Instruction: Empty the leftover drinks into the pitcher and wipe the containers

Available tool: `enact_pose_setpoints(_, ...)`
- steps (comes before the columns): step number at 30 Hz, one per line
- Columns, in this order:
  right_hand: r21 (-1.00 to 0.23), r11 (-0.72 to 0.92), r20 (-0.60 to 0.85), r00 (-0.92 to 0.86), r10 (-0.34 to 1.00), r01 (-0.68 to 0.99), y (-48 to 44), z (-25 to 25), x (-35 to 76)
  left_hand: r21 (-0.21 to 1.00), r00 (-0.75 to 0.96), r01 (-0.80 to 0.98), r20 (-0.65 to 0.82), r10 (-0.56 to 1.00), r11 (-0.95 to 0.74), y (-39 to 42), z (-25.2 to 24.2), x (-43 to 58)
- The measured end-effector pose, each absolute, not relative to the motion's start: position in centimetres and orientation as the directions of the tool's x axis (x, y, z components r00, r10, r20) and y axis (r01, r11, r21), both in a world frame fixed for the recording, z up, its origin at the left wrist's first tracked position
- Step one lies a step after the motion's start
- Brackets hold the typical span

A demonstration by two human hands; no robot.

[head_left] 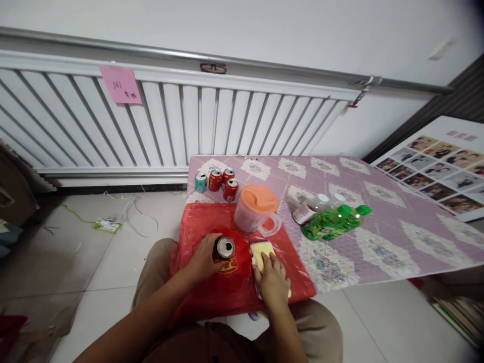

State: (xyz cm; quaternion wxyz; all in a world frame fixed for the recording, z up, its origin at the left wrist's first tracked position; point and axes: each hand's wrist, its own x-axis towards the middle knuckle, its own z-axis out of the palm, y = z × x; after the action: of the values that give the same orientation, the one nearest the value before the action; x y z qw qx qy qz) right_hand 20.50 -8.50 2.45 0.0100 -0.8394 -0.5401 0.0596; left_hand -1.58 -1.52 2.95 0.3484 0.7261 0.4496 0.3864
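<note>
My left hand (204,258) is wrapped around a dark drink can (226,247), which stands upright with its opened top facing me. Beneath the can is a red wavy-edged dish (242,280) with a yellow pattern. My right hand (273,282) lies on a folded yellow cloth (261,248), fingers spread over it. Both the dish and the cloth are on a shiny red plastic sheet (298,277). Just beyond my hands stands a clear plastic pitcher (245,218) with an orange lid (259,198), its handle pointing right.
Several opened cans, red ones (230,190) and a teal one (200,183), stand at the table's far left corner. Green-capped bottles (325,224) lie right of the pitcher on the floral tablecloth (393,247). A white radiator (223,121) runs behind. A power strip (107,226) lies on the floor.
</note>
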Motion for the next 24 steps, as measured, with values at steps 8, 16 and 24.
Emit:
enact_pose_setpoints(8,-0.084,-0.416,-0.078,0.41,0.909,0.906,-8.45,2.27,20.52,0.82,0.255,0.438,0.278,0.926,-0.367,-1.67,2.97,-1.46)
enact_pose_setpoints(16,-0.073,-0.428,-0.087,0.421,0.903,0.901,-8.47,2.42,20.4,0.929,0.234,0.286,0.171,0.957,-0.236,-1.72,3.01,-1.23)
enact_pose_setpoints(24,-0.076,-0.419,-0.112,0.409,0.905,0.905,-8.54,2.68,20.47,0.958,0.268,0.254,0.066,0.961,-0.137,-1.87,3.4,-1.22)
